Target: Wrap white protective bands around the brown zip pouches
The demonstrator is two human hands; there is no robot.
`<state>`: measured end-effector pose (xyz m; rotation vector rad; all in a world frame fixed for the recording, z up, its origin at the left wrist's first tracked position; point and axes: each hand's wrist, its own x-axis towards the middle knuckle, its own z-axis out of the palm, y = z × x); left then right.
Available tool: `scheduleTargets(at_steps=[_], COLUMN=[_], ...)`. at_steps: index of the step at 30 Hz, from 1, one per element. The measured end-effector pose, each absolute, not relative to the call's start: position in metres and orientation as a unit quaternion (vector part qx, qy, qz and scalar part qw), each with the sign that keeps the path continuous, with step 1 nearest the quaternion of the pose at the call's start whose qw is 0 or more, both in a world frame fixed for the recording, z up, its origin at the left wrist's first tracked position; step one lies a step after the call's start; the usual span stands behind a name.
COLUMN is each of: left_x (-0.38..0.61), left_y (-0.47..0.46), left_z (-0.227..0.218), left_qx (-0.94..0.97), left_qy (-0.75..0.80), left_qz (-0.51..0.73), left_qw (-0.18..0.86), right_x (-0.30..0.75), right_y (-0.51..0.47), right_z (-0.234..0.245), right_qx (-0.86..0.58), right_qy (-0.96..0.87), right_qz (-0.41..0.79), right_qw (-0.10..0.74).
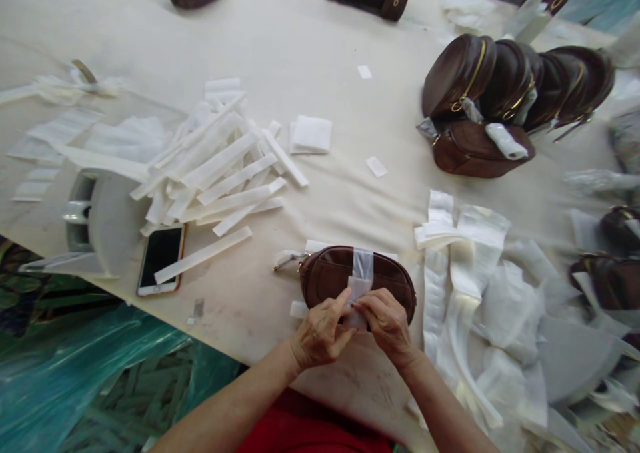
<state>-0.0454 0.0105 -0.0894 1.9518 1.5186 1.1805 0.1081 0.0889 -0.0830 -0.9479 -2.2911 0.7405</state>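
A small brown leather pouch [333, 276] lies on the table near the front edge, its zip pull pointing left. A white translucent paper strip [362, 268] is wrapped over its middle. My left hand [320, 333] and my right hand [386, 321] meet at the pouch's near side. Both pinch the lower end of the strip with closed fingers.
A pile of white paper strips [220, 166] and a smartphone [161, 258] lie to the left, next to a tape dispenser [95, 220]. Several finished brown pouches [505, 86] stand at the back right. Crumpled white wrapping [480, 293] covers the right side. The table edge runs just before me.
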Motion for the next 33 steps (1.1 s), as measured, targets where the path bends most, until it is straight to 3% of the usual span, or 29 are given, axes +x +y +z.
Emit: scheduleTargets(at_steps=[11, 33], left_x=[-0.037, -0.033], left_y=[-0.007, -0.005], left_z=[-0.1, -0.093], left_qx=[0.833, 0.847], left_qy=[0.503, 0.5], left_qz=[0.232, 0.153], left_qw=[-0.022, -0.092], right_x=[0.108, 0.101], right_y=[0.087, 0.076], right_z=[-0.086, -0.097], right_qx=[-0.375, -0.467], right_qy=[-0.84, -0.798], right_qz=[0.282, 0.217], right_qw=[0.272, 0.314])
